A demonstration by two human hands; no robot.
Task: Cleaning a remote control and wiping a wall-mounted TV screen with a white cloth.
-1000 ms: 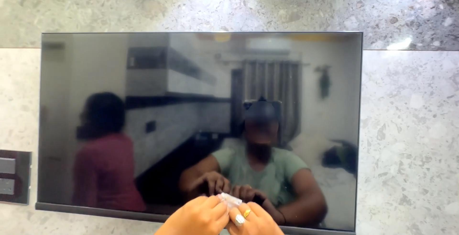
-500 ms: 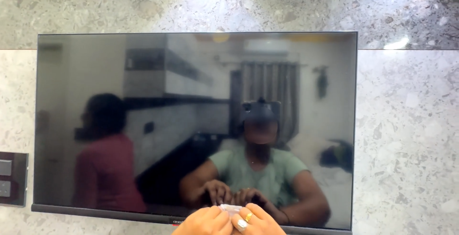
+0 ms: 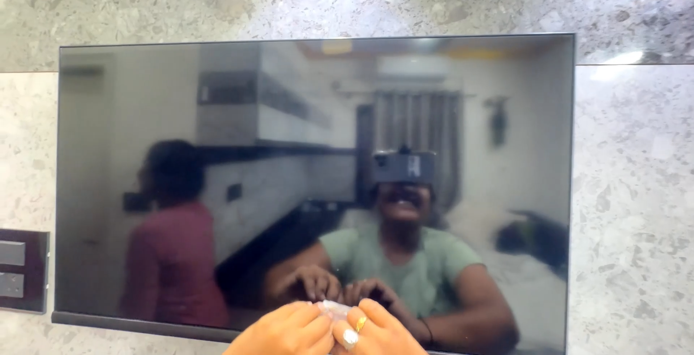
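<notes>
Head camera looks straight at a speckled grey stone wall (image 3: 636, 203), with only the tops of my hands showing at the bottom edge. Farthest left, a dark switch panel (image 3: 22, 270) sits on the wall. Next to it hangs a big dark television screen (image 3: 144, 95), switched off, mirroring the room: a figure in a reddish top on its left side and a seated person in a green shirt nearer the middle. Below the screen's lower edge, my left hand (image 3: 285, 332) is curled, its fingertips pinched on a small whitish crumpled thing (image 3: 334, 309), which looks like paper or wrapper, though I cannot tell which. That scrap sits between my two hands, low in the middle of the view. My right hand (image 3: 379, 330), with a ring (image 3: 350, 336) on one finger, is closed on the scrap's other side, touching the left.
</notes>
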